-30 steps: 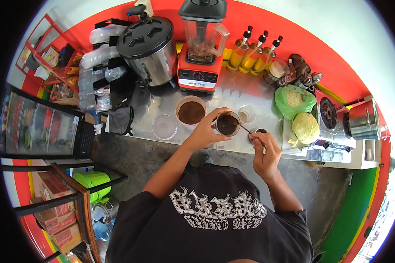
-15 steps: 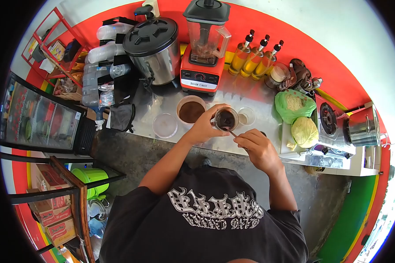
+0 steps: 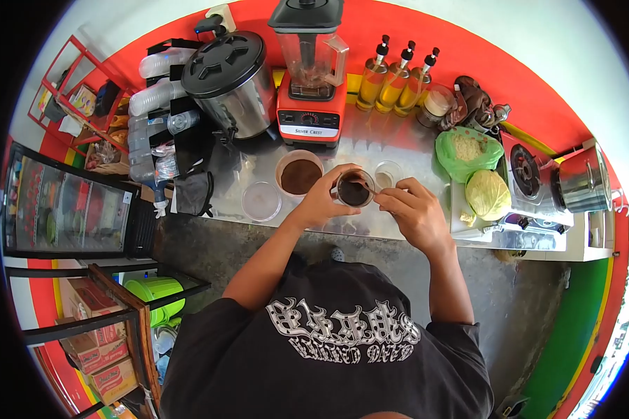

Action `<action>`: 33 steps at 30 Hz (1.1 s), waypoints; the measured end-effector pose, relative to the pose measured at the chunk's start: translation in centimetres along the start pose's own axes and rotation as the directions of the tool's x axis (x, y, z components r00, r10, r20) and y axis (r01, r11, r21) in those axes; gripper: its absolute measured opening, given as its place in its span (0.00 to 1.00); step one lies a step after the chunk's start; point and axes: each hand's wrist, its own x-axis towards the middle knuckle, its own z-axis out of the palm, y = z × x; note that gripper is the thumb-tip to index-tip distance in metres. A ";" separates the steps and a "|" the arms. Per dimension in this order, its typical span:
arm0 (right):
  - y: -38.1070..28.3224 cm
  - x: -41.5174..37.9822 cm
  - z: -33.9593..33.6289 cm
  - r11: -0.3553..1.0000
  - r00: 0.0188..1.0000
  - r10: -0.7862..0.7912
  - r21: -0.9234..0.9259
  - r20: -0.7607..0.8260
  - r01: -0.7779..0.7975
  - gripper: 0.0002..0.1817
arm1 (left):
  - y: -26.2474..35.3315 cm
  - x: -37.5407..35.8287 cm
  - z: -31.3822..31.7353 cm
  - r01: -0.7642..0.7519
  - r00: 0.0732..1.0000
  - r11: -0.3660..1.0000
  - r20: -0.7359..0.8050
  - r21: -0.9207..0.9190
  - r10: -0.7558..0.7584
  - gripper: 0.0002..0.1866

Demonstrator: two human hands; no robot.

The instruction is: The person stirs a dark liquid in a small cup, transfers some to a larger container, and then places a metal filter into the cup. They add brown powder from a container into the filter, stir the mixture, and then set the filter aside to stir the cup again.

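Observation:
A clear cup point(image 3: 355, 189) with dark contents is in my left hand point(image 3: 321, 201), its fingers wrapped round the side. My right hand point(image 3: 414, 213) pinches the handle of a brown spoon point(image 3: 365, 185), whose other end reaches into the cup. Just left of the cup, a round tub point(image 3: 278, 174) of brown powder stands on the steel counter point(image 3: 223, 165). A round clear lid point(image 3: 261, 202) lies to the left of my left hand. Partly behind my right fingers is a second clear cup point(image 3: 388, 172) with something pale in it.
A red blender point(image 3: 307, 112) and a steel pot with a black lid point(image 3: 232, 84) stand at the back. Beyond my right hand are pump bottles point(image 3: 397, 84), a green bag point(image 3: 468, 153), a cabbage point(image 3: 488, 195) and a stove point(image 3: 528, 171).
The spoon has swung from the cup's lower right edge to its upper right side. My right hand has moved slightly up and right. The whole view has shifted a little.

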 end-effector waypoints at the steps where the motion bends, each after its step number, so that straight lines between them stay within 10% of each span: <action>1: 0.0 -0.1 0.2 1.000 1.000 0.006 0.000 -0.003 -0.006 0.19 | -0.2 0.1 0.0 0.000 1.000 1.000 -0.007 -0.019 0.000 0.49; 13: -0.9 -2.4 3.7 0.898 0.929 0.350 0.326 -0.122 -0.295 0.05 | -0.7 0.9 -0.1 -0.008 1.000 0.998 0.003 -0.068 0.008 0.49; 15: -1.3 -2.9 4.3 0.607 0.700 0.712 0.552 -0.058 -0.572 0.11 | -0.9 1.0 0.0 -0.021 1.000 1.000 0.005 -0.018 0.021 0.49; 24: 0.8 -4.4 5.1 0.094 0.431 0.898 0.922 0.085 -0.377 0.16 | -0.7 1.2 0.4 0.002 1.000 1.000 -0.009 0.019 -0.002 0.50; 28: 0.6 -4.3 4.6 0.152 0.465 0.885 0.918 0.039 -0.366 0.16 | -0.7 1.2 0.4 -0.010 1.000 1.000 -0.010 0.014 0.010 0.50; 33: -0.3 -4.0 3.3 0.569 0.667 0.724 0.700 -0.175 -0.433 0.09 | 0.1 1.0 0.6 0.023 0.999 1.000 -0.032 -0.021 -0.024 0.50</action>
